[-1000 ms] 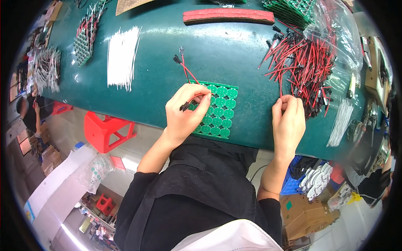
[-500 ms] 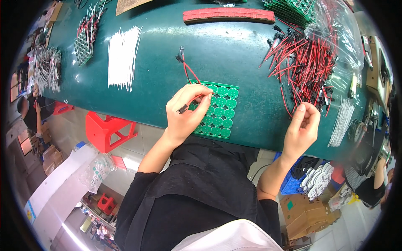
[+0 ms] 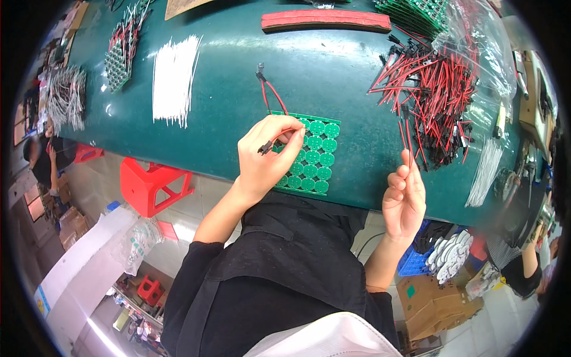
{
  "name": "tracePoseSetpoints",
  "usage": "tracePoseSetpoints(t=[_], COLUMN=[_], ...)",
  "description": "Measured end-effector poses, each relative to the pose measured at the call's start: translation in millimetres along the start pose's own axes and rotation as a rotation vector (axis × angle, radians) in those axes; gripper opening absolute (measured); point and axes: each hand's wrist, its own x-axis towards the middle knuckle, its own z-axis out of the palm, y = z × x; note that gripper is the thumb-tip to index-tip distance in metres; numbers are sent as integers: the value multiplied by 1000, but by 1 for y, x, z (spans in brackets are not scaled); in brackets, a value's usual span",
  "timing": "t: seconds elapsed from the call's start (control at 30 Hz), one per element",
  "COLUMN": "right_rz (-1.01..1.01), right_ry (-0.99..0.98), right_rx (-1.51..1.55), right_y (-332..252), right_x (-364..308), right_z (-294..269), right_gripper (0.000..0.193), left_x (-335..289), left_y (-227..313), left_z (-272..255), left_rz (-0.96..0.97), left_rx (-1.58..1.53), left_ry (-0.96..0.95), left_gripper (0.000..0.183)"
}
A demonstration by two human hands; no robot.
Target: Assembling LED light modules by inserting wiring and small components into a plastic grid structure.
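Note:
Over the left side of a green circuit board panel [image 3: 313, 157] my left hand [image 3: 267, 152] is closed, its thumb and forefinger pinching a red-black wire lead with a black connector [image 3: 265, 149]. Another red-black lead [image 3: 261, 76] stretches from the panel's far edge, its plug pointing away from me. The panel lies flat, made of rows of rounded pieces, partly hidden by this hand. To the right, my right hand [image 3: 405, 199] pinches a separate red-black wire lead [image 3: 407, 128] that stands up from its fingertips, just in front of a big pile of such leads [image 3: 443, 95].
A red bar [image 3: 326, 21] lies at the far side of the green table [image 3: 232, 41]. White wires [image 3: 173, 80] are bundled on the left, more thin wires [image 3: 485, 172] on the right. A clear plastic bag [image 3: 491, 53] and stacked green boards [image 3: 413, 13] sit far right. A red stool [image 3: 148, 187] stands left.
My right hand has moved left and nearer to me from the pile, with a wire lead now upright in its fingers. My left hand has barely shifted, still pinching its lead.

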Motion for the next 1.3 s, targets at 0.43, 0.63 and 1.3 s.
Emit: tracePoseSetpoints(t=[0.43, 0.63, 1.3], right_rz=[166, -11, -981], right_ry=[-131, -184, -546], right_rx=[323, -394, -1549], right_y=[22, 45, 62], right_x=[1, 6, 29], right_z=[10, 33, 49], right_gripper=[36, 17, 25], left_x=[4, -1, -15], left_y=[4, 7, 29], left_z=[8, 7, -13], left_rz=[173, 29, -317], left_rx=[273, 264, -727], left_ry=[66, 114, -165], left_gripper=[18, 21, 14])
